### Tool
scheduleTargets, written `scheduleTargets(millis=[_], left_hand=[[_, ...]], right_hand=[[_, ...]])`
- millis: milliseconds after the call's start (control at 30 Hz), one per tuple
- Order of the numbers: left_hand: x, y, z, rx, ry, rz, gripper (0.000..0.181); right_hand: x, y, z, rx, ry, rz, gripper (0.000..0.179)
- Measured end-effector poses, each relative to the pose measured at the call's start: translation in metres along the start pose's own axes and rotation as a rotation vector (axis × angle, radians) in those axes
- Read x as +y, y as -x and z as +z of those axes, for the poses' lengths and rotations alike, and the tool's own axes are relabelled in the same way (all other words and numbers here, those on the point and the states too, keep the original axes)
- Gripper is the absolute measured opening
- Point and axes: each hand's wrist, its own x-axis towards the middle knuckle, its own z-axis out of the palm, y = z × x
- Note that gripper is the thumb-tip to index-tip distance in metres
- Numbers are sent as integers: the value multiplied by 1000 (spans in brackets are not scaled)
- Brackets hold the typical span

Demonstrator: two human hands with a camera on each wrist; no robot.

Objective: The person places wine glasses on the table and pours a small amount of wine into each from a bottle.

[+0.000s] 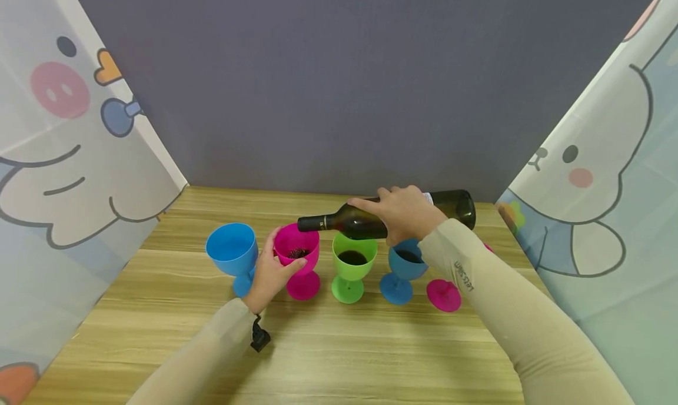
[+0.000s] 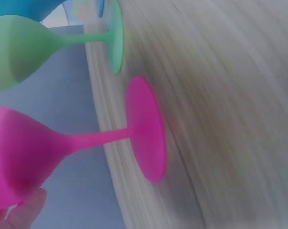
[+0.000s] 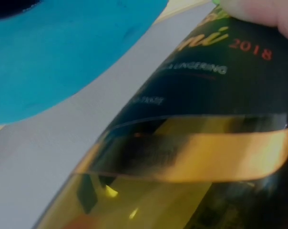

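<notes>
Across the back, a grey panel (image 1: 339, 87). Before it, a wood-grain table (image 1: 381, 358). Reaching in from the lower right, a pale right sleeve (image 1: 503, 311). Tipped nearly level above the row, a dark bottle (image 1: 360, 223), neck end over the pink goblet (image 1: 309, 265). In that row, left to right: a light blue goblet (image 1: 231, 258), the pink goblet, a green goblet (image 1: 351, 271), a darker blue goblet (image 1: 406, 269), then a second pink goblet (image 1: 444, 296), partly hidden by the sleeve. Wrapped round the bottle's body, the fingers of the right hand (image 1: 399, 212); grasping the pink goblet's bowl, those of the left hand (image 1: 269, 275). Pooled inside green and darker blue, dark liquid (image 1: 352, 258).
</notes>
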Motion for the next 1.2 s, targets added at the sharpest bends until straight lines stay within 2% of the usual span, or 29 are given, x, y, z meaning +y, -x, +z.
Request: scheduleTargets(millis=[233, 400, 567, 667, 900, 1200], left_hand=[[0, 6, -7, -55, -92, 11, 97], [3, 17, -13, -79, -88, -5, 101], [4, 29, -18, -104, -72, 0, 101], [5, 35, -21, -108, -96, 13, 100], [7, 48, -28, -89, -168, 95, 86], [8, 51, -35, -49, -215, 160, 77]], right_hand=[[1, 2, -3, -19, -26, 16, 105], [1, 2, -4, -47, -79, 39, 104], [1, 2, -2, -38, -99, 36, 103], [1, 2, -2, -15, -108, 26, 103], [-2, 1, -2, 13, -166, 16, 102], [-6, -2, -5, 9, -215, 13, 99]])
